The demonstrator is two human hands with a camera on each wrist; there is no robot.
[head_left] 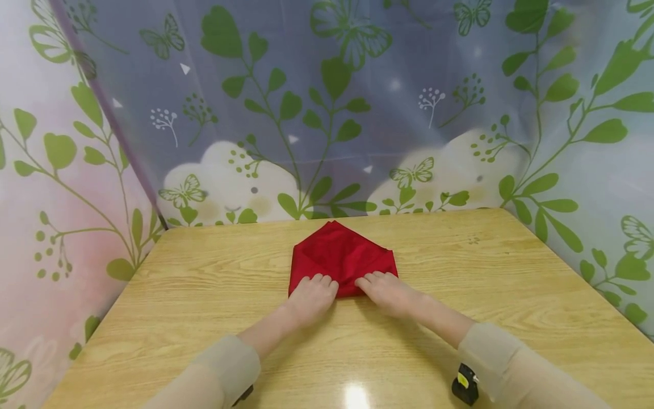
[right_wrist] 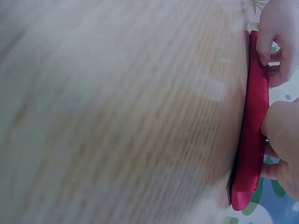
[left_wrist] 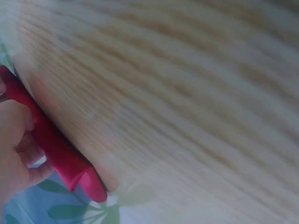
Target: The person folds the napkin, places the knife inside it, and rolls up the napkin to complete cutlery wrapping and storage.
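Observation:
A red cloth [head_left: 342, 250], folded to a point at its far side, lies on the wooden table. Its near edge forms a thick, rounded fold, seen side-on as a red roll [right_wrist: 252, 135] in the right wrist view. My left hand [head_left: 314, 295] pinches the left part of this near edge, fingers over the top and thumb at the front. To its right, my right hand [head_left: 385, 289] holds the same edge in a like grip. The left wrist view shows the left end of the fold [left_wrist: 86, 179] sticking out beyond the fingers.
The light wooden table [head_left: 214, 261] reaches back to a hanging cloth backdrop [head_left: 286, 108] with leaves and butterflies. Similar printed cloth [head_left: 608, 187] hangs along the sides. A small black device [head_left: 465, 386] sits by the right sleeve.

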